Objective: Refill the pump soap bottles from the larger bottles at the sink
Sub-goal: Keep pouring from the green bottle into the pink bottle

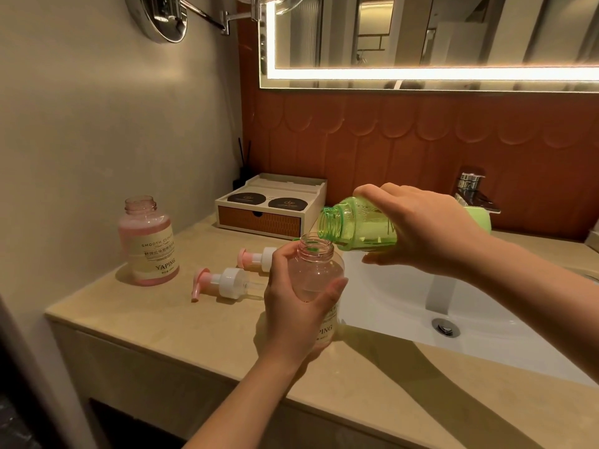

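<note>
My left hand [293,306] grips a clear pink pump bottle [316,270] with its top off, standing at the counter's edge by the sink; it looks nearly empty. My right hand [424,228] holds a green bottle [353,225] tipped on its side, its open mouth just above the pink bottle's neck. I see no liquid stream. A second uncapped pink bottle [149,244], filled with pink soap, stands at the left by the wall. Two pink-and-white pump heads [220,282] [257,258] lie on the counter between the bottles.
A white sink basin [405,306] with a drain lies to the right, with a chrome tap [473,192] behind my right hand. A white-and-orange drawer box [272,205] stands against the back wall, a reed diffuser [244,166] beside it. The beige counter [155,322] drops off in front.
</note>
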`<state>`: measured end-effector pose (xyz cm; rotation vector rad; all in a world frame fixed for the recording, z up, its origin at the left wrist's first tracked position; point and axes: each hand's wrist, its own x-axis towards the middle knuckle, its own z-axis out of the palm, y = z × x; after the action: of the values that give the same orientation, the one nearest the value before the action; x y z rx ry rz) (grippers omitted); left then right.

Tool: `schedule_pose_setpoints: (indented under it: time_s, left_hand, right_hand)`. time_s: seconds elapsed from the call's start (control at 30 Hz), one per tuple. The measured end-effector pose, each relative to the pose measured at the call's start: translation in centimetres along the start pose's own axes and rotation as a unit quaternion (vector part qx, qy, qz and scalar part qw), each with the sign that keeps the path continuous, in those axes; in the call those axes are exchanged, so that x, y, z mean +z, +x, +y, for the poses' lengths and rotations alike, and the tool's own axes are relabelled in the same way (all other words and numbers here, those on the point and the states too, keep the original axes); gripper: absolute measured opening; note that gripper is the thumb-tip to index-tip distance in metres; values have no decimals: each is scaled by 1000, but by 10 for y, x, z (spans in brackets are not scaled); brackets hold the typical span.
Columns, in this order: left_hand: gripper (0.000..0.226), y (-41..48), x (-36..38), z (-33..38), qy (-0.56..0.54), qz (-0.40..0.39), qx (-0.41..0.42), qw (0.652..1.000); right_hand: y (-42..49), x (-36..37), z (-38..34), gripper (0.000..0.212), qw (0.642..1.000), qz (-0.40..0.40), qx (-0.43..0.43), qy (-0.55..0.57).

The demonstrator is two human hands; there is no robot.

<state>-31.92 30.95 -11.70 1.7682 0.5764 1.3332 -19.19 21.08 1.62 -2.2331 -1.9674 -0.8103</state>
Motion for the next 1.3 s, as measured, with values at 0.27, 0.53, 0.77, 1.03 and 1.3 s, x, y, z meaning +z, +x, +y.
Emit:
schedule_pose_setpoints:
  time_s: [0.27,0.53,0.77,1.03,1.3]
  left_hand:
    - [77,-1,0,0,2,3,3,1000]
    - [74,0,0,0,-6,1,1,1000]
    - [80,0,0,-1,-4,5,7,1000]
    - [67,0,0,1,-2,3,4,1000]
    - [67,0,0,3,-3,3,3,1000]
  right_hand:
    - [1,-6,-3,87,999,-6,-4,-42]
    - [2,-7,-3,87,999,-6,-4,-43]
    - [2,-7,-4,87,999,-9,-2,-40]
    - [1,-7,-4,87,999,-14,2,-45]
    - [0,-7,-4,88,999,-13,2,-49]
